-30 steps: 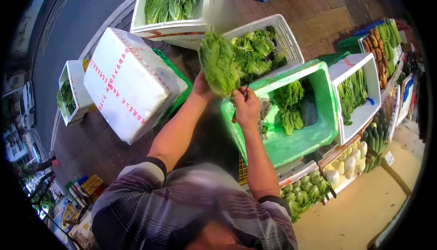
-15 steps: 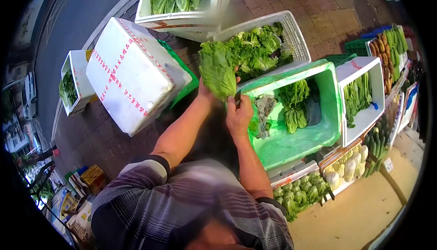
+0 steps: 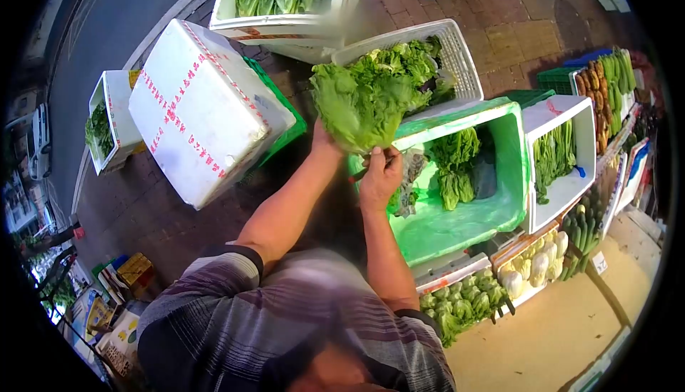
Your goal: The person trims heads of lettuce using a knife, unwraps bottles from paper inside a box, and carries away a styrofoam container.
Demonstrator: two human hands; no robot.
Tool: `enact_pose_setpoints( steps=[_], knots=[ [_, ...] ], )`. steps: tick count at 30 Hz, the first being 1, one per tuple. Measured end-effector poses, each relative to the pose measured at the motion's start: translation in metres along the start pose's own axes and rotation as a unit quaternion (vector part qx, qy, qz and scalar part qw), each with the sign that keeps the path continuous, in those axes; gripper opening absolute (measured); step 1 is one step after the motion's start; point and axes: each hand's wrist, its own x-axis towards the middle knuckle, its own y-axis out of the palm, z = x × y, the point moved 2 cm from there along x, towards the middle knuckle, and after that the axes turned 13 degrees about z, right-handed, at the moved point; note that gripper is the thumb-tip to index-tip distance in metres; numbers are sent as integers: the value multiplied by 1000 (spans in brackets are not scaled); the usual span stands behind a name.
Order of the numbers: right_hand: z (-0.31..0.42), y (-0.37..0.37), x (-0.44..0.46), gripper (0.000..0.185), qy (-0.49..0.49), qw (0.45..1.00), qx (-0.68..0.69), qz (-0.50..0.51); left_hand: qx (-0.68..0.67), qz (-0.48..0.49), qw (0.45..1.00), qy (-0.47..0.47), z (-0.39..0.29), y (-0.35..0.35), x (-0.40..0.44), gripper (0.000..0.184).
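Note:
A leafy green lettuce (image 3: 364, 107) is held up in front of me, its leaves spread and its base toward me. My left hand (image 3: 327, 141) is closed around its left underside, with most fingers hidden behind the leaves. At the base, my right hand (image 3: 382, 176) pinches the lower edge of the lettuce between thumb and fingers. A small dark and reddish thing (image 3: 358, 176) sticks out beside that hand, too unclear to name. Just beyond the lettuce, a white plastic basket (image 3: 462, 53) holds loose green leaves (image 3: 417, 60).
Right of my hands stands a foam box lined with green plastic (image 3: 492, 229), with bundled greens (image 3: 457, 167) inside. A closed white foam box (image 3: 193, 107) is at left; another with leafy greens (image 3: 285, 27) stands ahead. Cabbages (image 3: 464, 306) and other vegetables line the right.
The lettuce has turned and its leaves now fan out wider to the right. My right hand has shifted slightly, its fingertips now at the lower leaf edge.

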Motion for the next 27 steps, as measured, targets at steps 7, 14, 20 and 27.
enact_pose_setpoints(
  steps=[7, 14, 20, 27],
  knots=[
    [-13, -9, 17, 8, 67, 980, 180, -50, 13, -6, 999, 35, -3, -11, 15, 38],
    [7, -55, 66, 54, 35, 999, -9, 9, 199, -151, 965, -78, -6, 50, 22, 37],
    [9, -66, 50, 60, 106, 969, -124, 183, 393, -97, 893, -195, 18, 43, 11, 36],
    [-39, -129, -4, 48, 141, 953, 259, 62, 482, -75, 804, -340, 50, 63, -13, 44]
  ],
)
